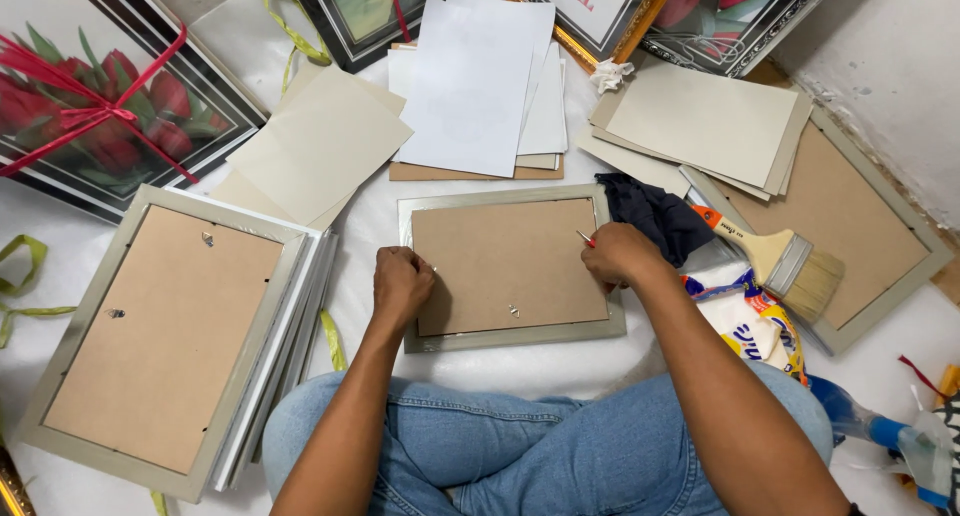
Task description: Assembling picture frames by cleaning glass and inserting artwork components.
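Leftmost, 1 stack of silver frames (150, 341) lies face down. Centrally, the left hand (401, 284), clenched, presses the silver picture frame with brown backing board (508, 266); the right hand (618, 254) grips a small red-handled tool (585, 238), which might slip and gouge the board. No containers show.

Floor: covered by a white sheet (520, 371); evenly lit
Wall: rough whitish plaster (890, 56) at upper right; framed pictures (100, 96) lie along the top edge

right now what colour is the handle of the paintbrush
Orange, on the paintbrush with pale bristles, lying right of the right hand; the head view shows it.
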